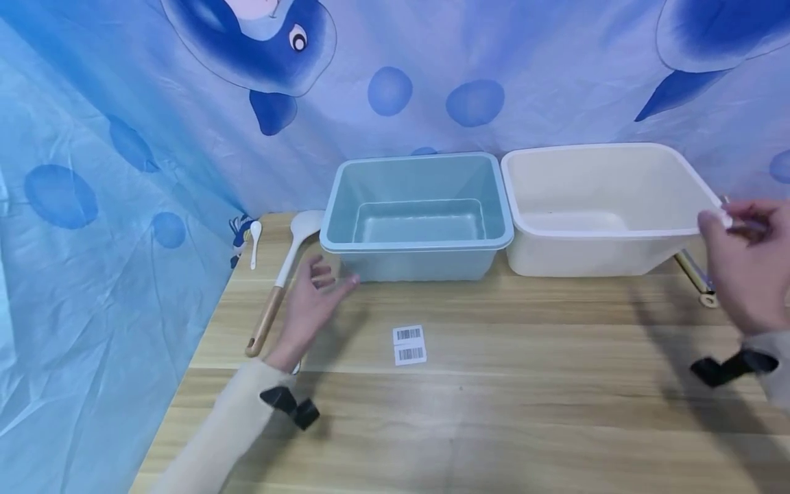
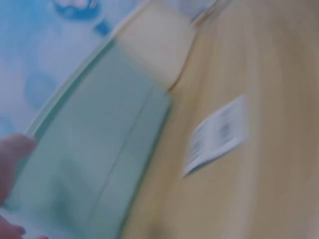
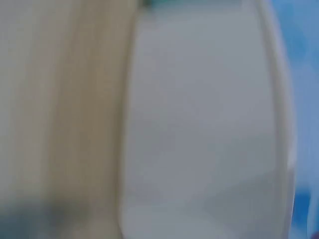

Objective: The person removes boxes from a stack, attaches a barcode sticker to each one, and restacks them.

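A light teal plastic bin (image 1: 407,261) stands beside a white plastic bin (image 1: 574,254), their rims close together. My left hand (image 1: 311,298) is just in front of the teal bin's near left corner, fingers loosely bent and holding nothing. In the left wrist view, its fingertips (image 2: 17,147) overlap the teal bin's rim. My right hand (image 1: 749,267) pinches the white bin's near right rim corner between thumb and fingers. The white bin's wall (image 3: 199,109) fills much of the blurred right wrist view, where the hand is almost wholly out of frame.
Left of the teal bin lies a large white spoon with a wooden handle (image 1: 268,315). A small white spoon (image 1: 254,243) lies farther left. A barcode label (image 1: 410,345) is on the wooden table (image 1: 494,412). Beside the white bin lies a gold-coloured rod with a ring end (image 1: 694,271).
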Demonstrator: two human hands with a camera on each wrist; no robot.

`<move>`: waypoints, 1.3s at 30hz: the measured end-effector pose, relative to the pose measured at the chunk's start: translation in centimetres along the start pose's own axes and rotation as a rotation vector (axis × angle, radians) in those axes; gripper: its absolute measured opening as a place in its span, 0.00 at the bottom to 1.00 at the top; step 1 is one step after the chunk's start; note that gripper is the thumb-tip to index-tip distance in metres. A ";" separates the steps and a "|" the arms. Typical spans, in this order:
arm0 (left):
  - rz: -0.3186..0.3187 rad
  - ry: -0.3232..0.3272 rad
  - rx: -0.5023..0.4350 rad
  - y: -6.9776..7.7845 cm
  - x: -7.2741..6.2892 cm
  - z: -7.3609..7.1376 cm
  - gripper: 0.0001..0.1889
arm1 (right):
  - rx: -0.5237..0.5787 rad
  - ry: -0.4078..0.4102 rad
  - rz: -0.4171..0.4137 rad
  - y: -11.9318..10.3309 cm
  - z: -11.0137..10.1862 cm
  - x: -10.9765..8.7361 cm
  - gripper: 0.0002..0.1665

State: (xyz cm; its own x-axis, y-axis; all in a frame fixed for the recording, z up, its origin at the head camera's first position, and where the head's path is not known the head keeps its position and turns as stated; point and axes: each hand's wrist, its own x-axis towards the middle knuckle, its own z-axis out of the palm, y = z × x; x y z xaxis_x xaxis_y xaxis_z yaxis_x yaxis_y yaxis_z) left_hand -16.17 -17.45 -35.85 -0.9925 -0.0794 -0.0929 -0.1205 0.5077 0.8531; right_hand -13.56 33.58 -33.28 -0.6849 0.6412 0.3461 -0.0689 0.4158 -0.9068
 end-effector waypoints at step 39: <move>0.103 -0.206 -0.148 -2.1 -7.8 8.8 0.32 | 0.030 -1.175 0.051 -2.6 17.5 -20.7 0.04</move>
State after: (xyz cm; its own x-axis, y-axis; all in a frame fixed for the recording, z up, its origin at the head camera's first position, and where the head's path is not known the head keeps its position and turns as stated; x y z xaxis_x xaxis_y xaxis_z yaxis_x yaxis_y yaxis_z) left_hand -8.37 -10.32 -41.44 -0.9845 0.1497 -0.0918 -0.0298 0.3724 0.9276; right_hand -11.94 7.96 -42.30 -0.9346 -0.3381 -0.1107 -0.0287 0.3818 -0.9238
